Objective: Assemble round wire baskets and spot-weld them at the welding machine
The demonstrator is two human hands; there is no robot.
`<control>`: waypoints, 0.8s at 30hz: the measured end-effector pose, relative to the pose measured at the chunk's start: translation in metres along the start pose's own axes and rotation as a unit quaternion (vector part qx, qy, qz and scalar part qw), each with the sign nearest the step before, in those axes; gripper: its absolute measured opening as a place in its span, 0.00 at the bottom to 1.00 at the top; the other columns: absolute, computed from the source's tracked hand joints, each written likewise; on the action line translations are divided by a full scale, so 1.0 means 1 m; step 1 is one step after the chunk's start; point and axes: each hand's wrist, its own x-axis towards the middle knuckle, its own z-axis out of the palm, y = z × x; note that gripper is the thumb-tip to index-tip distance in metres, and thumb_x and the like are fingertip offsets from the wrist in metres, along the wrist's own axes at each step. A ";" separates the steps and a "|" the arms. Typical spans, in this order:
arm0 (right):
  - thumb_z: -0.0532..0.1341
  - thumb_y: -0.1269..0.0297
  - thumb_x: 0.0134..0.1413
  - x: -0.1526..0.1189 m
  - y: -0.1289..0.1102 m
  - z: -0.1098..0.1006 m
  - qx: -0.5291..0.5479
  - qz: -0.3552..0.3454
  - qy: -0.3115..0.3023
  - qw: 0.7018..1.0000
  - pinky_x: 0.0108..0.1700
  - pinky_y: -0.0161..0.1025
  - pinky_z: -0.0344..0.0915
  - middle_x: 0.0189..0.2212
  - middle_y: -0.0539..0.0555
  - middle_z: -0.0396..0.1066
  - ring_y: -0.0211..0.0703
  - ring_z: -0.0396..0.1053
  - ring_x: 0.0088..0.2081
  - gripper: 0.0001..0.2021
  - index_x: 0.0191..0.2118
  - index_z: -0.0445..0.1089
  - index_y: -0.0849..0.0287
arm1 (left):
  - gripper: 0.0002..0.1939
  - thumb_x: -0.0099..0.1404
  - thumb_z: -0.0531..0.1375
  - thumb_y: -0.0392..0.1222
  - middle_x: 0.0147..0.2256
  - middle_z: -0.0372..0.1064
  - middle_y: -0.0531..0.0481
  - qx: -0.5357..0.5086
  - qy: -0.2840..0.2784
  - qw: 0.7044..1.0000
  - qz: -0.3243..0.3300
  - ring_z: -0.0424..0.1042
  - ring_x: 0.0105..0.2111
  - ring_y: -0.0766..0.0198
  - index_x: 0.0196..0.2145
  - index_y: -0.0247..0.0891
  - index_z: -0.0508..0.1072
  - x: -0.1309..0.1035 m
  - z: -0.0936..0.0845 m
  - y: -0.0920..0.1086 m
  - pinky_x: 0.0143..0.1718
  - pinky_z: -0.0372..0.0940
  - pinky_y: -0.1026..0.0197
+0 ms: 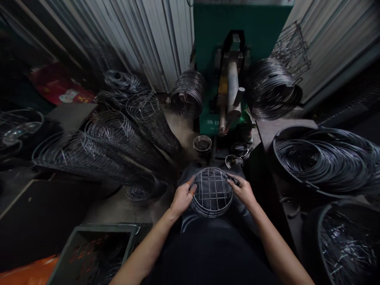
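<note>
A round wire rack (pixel 211 194), a ring crossed by a square grid of thin rods, lies over my lap. Several rings show stacked at its near rim, so there may be more than one rack. My left hand (pixel 183 196) is closed on its left rim, with the thumb on top. At the upper right rim, my right hand (pixel 242 190) is closed too, fingers pinching the edge. A small dark thing (pixel 235 181) shows by the right fingers; its kind is unclear. Just beyond the rack stands a green machine (pixel 204 122) with a thick metal arm (pixel 233 85).
Tall stacks of wire rings (pixel 74 150) lean on the left. Wire coils (pixel 273 89) flank the machine. At right are a tub of rings (pixel 277 158) and a bin of short wire pieces (pixel 320 237). A green crate (pixel 69 245) stands at lower left; small metal bowls (pixel 202 149) sit ahead.
</note>
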 end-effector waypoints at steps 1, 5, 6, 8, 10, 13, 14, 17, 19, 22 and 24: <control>0.61 0.56 0.47 -0.001 0.000 -0.001 0.015 0.014 -0.007 1.000 0.48 0.46 0.65 0.40 0.56 0.74 0.51 0.70 0.44 0.16 0.42 0.75 0.57 | 0.26 0.64 0.49 0.46 0.55 0.61 0.44 0.005 -0.008 1.000 0.005 0.60 0.57 0.57 0.57 0.33 0.61 0.001 0.000 -0.001 0.58 0.54 0.55; 0.63 0.56 0.44 -0.005 0.001 -0.002 0.090 0.080 -0.024 0.992 0.52 0.47 0.62 0.42 0.55 0.74 0.51 0.69 0.46 0.18 0.43 0.74 0.57 | 0.27 0.65 0.47 0.47 0.56 0.61 0.43 0.030 -0.036 0.999 0.023 0.60 0.57 0.58 0.58 0.33 0.59 0.003 -0.001 -0.006 0.57 0.55 0.57; 0.64 0.55 0.44 -0.007 0.001 -0.001 0.108 0.092 -0.024 0.990 0.52 0.47 0.61 0.42 0.55 0.74 0.51 0.69 0.46 0.19 0.43 0.73 0.57 | 0.27 0.66 0.46 0.49 0.55 0.62 0.43 0.044 -0.043 0.998 0.023 0.61 0.56 0.57 0.59 0.34 0.57 0.002 -0.002 -0.006 0.56 0.56 0.56; 0.64 0.55 0.43 -0.010 0.001 0.001 0.143 0.112 -0.019 0.983 0.53 0.47 0.61 0.42 0.54 0.74 0.50 0.68 0.47 0.19 0.43 0.73 0.56 | 0.30 0.66 0.45 0.52 0.53 0.64 0.42 0.087 -0.065 0.994 0.018 0.63 0.54 0.56 0.61 0.35 0.53 -0.002 -0.006 -0.005 0.54 0.58 0.55; 0.65 0.55 0.42 -0.012 0.002 0.002 0.171 0.132 -0.015 0.976 0.53 0.47 0.60 0.43 0.54 0.73 0.49 0.68 0.47 0.21 0.44 0.72 0.55 | 0.37 0.63 0.48 0.59 0.52 0.64 0.40 0.135 -0.097 0.986 0.018 0.63 0.53 0.53 0.63 0.36 0.47 -0.007 -0.009 -0.001 0.52 0.58 0.53; 0.66 0.56 0.41 -0.015 0.002 0.002 0.188 0.161 -0.015 0.969 0.52 0.46 0.61 0.44 0.54 0.72 0.49 0.67 0.48 0.22 0.46 0.71 0.56 | 0.55 0.49 0.57 0.67 0.53 0.59 0.34 0.201 -0.123 0.972 0.013 0.59 0.54 0.45 0.64 0.33 0.39 -0.013 -0.011 0.006 0.52 0.56 0.47; 0.66 0.56 0.41 -0.015 0.002 0.002 0.186 0.167 -0.016 0.968 0.52 0.46 0.61 0.44 0.54 0.72 0.49 0.67 0.48 0.23 0.46 0.71 0.56 | 0.59 0.45 0.59 0.68 0.54 0.58 0.33 0.219 -0.120 0.968 0.007 0.58 0.54 0.43 0.64 0.32 0.38 -0.014 -0.010 0.009 0.52 0.55 0.46; 0.66 0.56 0.40 -0.018 0.000 0.002 0.171 0.173 -0.014 0.970 0.50 0.44 0.62 0.42 0.54 0.73 0.48 0.68 0.45 0.24 0.47 0.70 0.56 | 0.62 0.42 0.59 0.70 0.54 0.56 0.32 0.246 -0.104 0.964 -0.006 0.55 0.55 0.40 0.64 0.33 0.39 -0.016 -0.005 0.014 0.52 0.52 0.43; 0.66 0.56 0.40 -0.020 -0.002 0.003 0.157 0.170 -0.008 0.973 0.47 0.43 0.63 0.39 0.53 0.73 0.47 0.69 0.43 0.25 0.48 0.69 0.57 | 0.61 0.42 0.59 0.71 0.54 0.56 0.32 0.249 -0.095 0.964 -0.011 0.55 0.55 0.40 0.64 0.34 0.39 -0.016 -0.001 0.015 0.52 0.52 0.42; 0.66 0.55 0.39 -0.021 -0.004 0.003 0.143 0.176 0.006 0.974 0.42 0.40 0.64 0.32 0.51 0.72 0.44 0.69 0.36 0.27 0.48 0.68 0.57 | 0.62 0.41 0.60 0.70 0.53 0.56 0.33 0.239 -0.092 0.967 -0.014 0.55 0.54 0.40 0.64 0.35 0.39 -0.018 0.001 0.014 0.51 0.52 0.40; 0.67 0.55 0.37 -0.018 -0.001 0.001 0.157 0.196 0.006 0.968 0.36 0.38 0.65 0.28 0.49 0.70 0.42 0.68 0.31 0.27 0.47 0.69 0.58 | 0.64 0.39 0.61 0.70 0.54 0.55 0.33 0.215 -0.099 0.972 -0.009 0.54 0.55 0.39 0.64 0.36 0.39 -0.018 -0.001 0.010 0.52 0.51 0.39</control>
